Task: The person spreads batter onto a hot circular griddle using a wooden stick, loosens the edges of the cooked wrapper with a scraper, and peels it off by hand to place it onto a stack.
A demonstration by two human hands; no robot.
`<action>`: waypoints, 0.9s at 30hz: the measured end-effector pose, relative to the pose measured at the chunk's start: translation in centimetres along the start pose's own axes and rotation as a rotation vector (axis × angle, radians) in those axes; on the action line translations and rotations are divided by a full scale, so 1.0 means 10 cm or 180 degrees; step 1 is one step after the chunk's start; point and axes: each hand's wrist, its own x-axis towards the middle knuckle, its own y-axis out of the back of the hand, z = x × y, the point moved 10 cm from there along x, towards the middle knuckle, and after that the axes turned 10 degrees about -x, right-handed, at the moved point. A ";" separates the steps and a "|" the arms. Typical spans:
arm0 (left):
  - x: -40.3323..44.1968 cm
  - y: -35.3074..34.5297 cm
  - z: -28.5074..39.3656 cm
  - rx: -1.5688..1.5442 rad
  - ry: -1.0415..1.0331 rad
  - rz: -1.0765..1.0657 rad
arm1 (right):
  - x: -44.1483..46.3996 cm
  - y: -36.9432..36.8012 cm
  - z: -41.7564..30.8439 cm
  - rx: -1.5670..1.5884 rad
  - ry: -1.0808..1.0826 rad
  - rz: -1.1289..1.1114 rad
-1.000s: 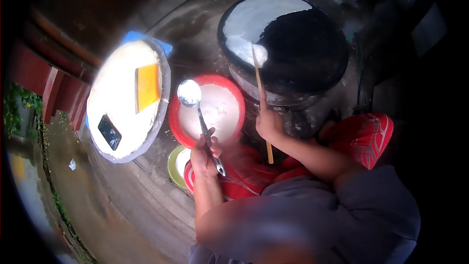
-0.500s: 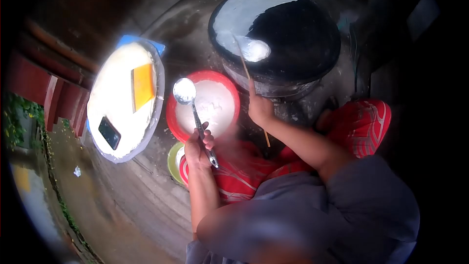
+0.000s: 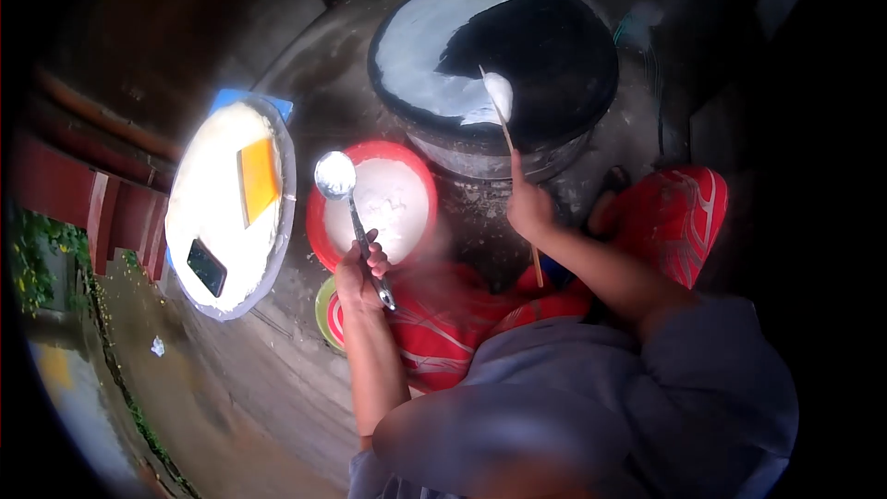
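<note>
My left hand [image 3: 361, 275] is closed around the handle of a metal ladle [image 3: 335, 176], whose bowl hangs over the rim of a red basin [image 3: 319, 238] of white batter [image 3: 393, 208]. In my right hand [image 3: 532, 210] is a thin wooden stick [image 3: 506, 129], its tip on a round black griddle [image 3: 554, 46]. At the stick's edge sits a thick white blob of batter [image 3: 499, 95]. A thin white layer [image 3: 407, 60] covers the griddle's left part in a curved band, leaving the right part black.
To the left stands a round tray [image 3: 280, 249] piled with white sheets, bearing a yellow rectangular object [image 3: 259, 181] and a phone [image 3: 206, 268]. A green bowl [image 3: 325, 314] is partly hidden beside my left forearm. Red trousers [image 3: 670, 231] cover my legs.
My right hand has swept the stick rightward around the griddle's near side. The blob moved with it, and the white layer now reaches farther along that side. My left hand still holds the ladle.
</note>
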 end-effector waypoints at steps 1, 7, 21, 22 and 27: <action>0.02 0.01 0.00 0.0000 -0.0004 0.0020 | -0.08 0.08 0.01 -0.0013 -0.0023 0.0017; 0.06 -0.04 -0.05 -0.0010 0.0064 0.0110 | -0.02 -0.12 -0.25 -0.0655 0.0732 0.0199; 0.15 -0.17 -0.16 0.0079 0.0026 0.0318 | 0.22 0.46 1.06 -0.1053 0.0304 0.0553; 0.17 -0.18 -0.16 0.0034 0.0038 0.0297 | 0.26 0.52 1.10 -0.1064 0.0293 0.0548; 0.23 -0.20 -0.14 -0.0033 0.0017 0.0313 | 0.26 0.16 1.26 0.2517 0.0074 0.0180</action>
